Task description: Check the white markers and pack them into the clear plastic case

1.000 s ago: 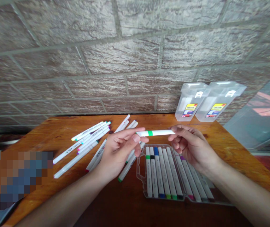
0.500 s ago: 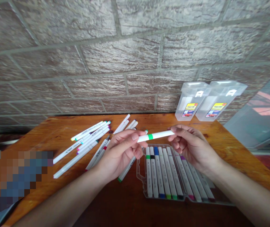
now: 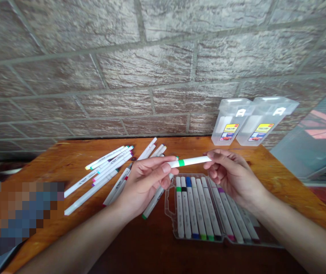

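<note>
A white marker (image 3: 193,161) with a green band is held nearly level above the table, its right end tilted slightly up. My left hand (image 3: 147,180) pinches its left end between thumb and fingers. At the other end, the fingertips of my right hand (image 3: 231,167) are closed on it. Below lies an open clear plastic case (image 3: 170,213) with a row of white markers (image 3: 195,213) in it, their bands and ends in several colours. My right hand and forearm cover part of the case's right side.
Loose white markers (image 3: 106,167) lie in a spread on the wooden table (image 3: 74,156) to the left, some partly behind my left hand. Two translucent plastic boxes (image 3: 227,121) with labels stand upright at the back right, against the stone-block wall (image 3: 151,64).
The marker's left end dips and then rises slightly as my left fingers shift on it. My right hand stays almost in place, still holding the other end.
</note>
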Demonstrator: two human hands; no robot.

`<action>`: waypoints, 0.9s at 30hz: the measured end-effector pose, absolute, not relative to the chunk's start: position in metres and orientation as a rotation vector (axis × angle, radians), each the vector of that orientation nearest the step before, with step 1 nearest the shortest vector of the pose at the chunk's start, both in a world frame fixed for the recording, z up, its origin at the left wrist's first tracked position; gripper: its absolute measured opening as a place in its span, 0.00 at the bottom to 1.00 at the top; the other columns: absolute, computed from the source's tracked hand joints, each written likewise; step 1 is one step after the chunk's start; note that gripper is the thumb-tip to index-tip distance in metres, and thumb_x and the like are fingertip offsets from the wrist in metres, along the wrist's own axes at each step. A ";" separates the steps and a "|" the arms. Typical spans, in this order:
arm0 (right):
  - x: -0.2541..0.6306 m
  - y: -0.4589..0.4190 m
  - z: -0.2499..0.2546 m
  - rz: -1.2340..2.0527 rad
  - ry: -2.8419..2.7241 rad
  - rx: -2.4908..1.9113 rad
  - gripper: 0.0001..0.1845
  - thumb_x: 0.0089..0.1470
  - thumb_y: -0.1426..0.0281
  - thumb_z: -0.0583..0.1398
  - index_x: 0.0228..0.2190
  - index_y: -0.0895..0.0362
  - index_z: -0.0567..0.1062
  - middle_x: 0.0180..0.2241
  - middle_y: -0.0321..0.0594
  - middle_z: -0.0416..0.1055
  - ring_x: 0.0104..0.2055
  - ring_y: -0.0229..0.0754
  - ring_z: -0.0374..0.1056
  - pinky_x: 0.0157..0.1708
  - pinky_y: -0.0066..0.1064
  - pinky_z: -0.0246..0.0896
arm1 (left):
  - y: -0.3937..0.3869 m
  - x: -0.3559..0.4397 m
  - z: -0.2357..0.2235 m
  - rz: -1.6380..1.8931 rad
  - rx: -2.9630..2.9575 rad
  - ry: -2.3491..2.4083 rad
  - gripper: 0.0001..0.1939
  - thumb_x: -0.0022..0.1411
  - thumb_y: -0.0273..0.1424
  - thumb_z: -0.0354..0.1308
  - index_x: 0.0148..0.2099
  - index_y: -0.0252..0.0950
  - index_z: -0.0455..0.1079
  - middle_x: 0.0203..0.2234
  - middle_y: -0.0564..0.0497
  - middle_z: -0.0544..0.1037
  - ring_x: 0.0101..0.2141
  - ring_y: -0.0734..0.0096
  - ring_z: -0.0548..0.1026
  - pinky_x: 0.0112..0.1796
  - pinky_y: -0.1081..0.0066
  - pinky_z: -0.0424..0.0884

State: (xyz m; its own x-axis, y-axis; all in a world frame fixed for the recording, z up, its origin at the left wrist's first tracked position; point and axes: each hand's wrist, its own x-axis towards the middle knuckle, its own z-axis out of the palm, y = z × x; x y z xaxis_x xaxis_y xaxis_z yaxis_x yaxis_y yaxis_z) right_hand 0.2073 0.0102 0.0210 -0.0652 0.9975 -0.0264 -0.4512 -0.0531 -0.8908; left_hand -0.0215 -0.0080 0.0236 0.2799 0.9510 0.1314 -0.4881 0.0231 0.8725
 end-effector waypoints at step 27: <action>0.207 0.007 0.025 1.298 -0.991 -0.879 0.14 0.46 0.61 0.76 0.23 0.57 0.82 0.22 0.38 0.78 0.17 0.31 0.65 0.14 0.20 0.61 | -0.003 -0.023 0.017 1.256 1.221 0.835 0.09 0.62 0.32 0.71 0.46 0.39 0.85 0.31 0.48 0.86 0.23 0.80 0.69 0.28 0.76 0.64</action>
